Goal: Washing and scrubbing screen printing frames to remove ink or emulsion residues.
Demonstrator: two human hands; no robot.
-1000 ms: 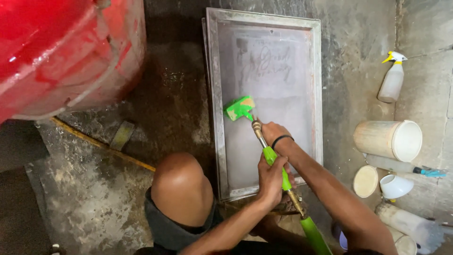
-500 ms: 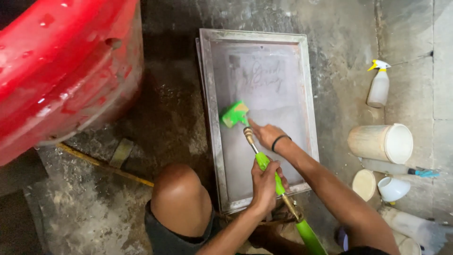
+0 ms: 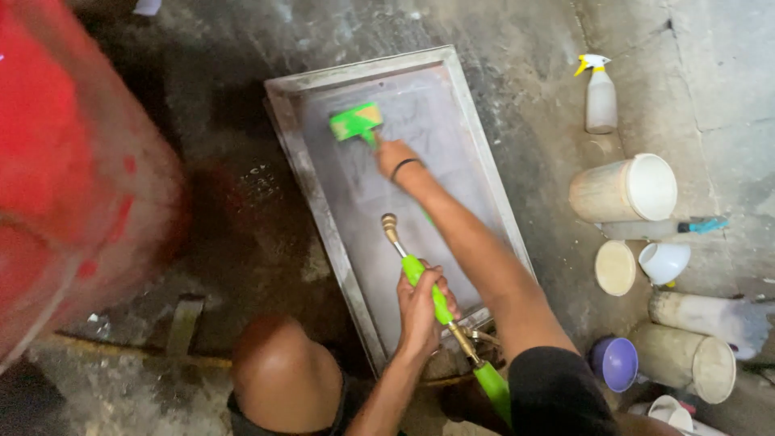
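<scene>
The right hand (image 3: 394, 155) grips a green brush (image 3: 356, 123) near the top of the framed screen (image 3: 484, 153) lying on the floor. The left hand (image 3: 420, 303) is closed around a green spray wand (image 3: 421, 278). The screen looks wet; scrubbing seems unfinished.

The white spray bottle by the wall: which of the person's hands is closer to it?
Right. The right hand, on the green brush, lies level with the spray bottle; the left hand grips the nozzle farther away.

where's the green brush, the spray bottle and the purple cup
green brush (image 3: 355, 123), head view, on its green head
spray bottle (image 3: 601, 98), head view, on its pale body
purple cup (image 3: 617, 363), head view, on its inside
</scene>
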